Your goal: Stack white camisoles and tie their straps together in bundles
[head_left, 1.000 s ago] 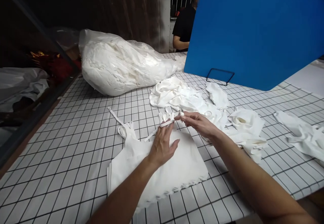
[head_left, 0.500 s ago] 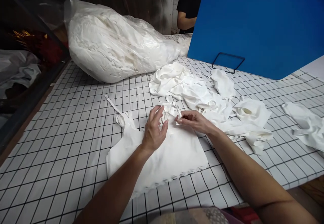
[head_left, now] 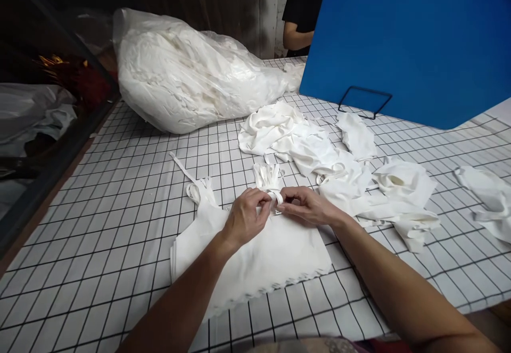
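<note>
Both hands meet over the folded white garment (head_left: 255, 252) on the gridded table (head_left: 120, 225). Left hand (head_left: 245, 217) and right hand (head_left: 309, 206) each pinch a bunched white strap (head_left: 271, 180) at the garment's top edge, apparently looping it around a finger. Loose white pieces (head_left: 303, 145) lie just beyond.

left hand (head_left: 244, 215), right hand (head_left: 309, 206), pinching strap bundle (head_left: 270, 178)
</note>
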Motion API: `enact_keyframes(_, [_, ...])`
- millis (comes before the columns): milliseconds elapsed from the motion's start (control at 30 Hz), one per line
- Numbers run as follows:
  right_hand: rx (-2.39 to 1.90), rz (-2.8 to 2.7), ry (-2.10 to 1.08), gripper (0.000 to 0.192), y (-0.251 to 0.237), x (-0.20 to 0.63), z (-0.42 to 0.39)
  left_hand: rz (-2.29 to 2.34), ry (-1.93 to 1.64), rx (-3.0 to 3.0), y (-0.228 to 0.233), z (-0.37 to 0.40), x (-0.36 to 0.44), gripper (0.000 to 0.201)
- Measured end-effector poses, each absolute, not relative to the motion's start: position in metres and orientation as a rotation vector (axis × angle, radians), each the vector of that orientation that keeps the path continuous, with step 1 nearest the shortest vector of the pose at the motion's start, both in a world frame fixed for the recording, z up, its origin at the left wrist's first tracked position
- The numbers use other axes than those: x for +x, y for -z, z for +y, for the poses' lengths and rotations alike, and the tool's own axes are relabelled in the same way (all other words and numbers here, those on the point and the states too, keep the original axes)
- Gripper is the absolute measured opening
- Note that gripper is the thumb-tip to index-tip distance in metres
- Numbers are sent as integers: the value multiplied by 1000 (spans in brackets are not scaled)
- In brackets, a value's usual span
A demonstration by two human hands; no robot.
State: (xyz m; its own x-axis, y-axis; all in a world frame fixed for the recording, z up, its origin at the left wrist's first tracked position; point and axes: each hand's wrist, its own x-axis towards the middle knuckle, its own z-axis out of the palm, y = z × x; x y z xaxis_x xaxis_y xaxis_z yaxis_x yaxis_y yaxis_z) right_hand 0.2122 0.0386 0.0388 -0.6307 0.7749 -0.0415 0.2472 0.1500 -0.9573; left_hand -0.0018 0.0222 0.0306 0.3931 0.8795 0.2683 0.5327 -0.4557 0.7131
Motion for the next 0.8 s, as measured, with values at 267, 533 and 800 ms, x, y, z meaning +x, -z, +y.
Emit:
enact_keyframes(267, [-794,-2148,-1461,18,-81,219,10,958,-789,1969,-31,23,-3,27])
enact_keyframes(533, [-916,-2257,-1542,27,-61,227,-11,721,-798,1102,-30,26,-2,46])
enact_keyframes(800, [-941,-2343,-1651,30,-47,226,-10,697,-843,962,-30,32,-3,52])
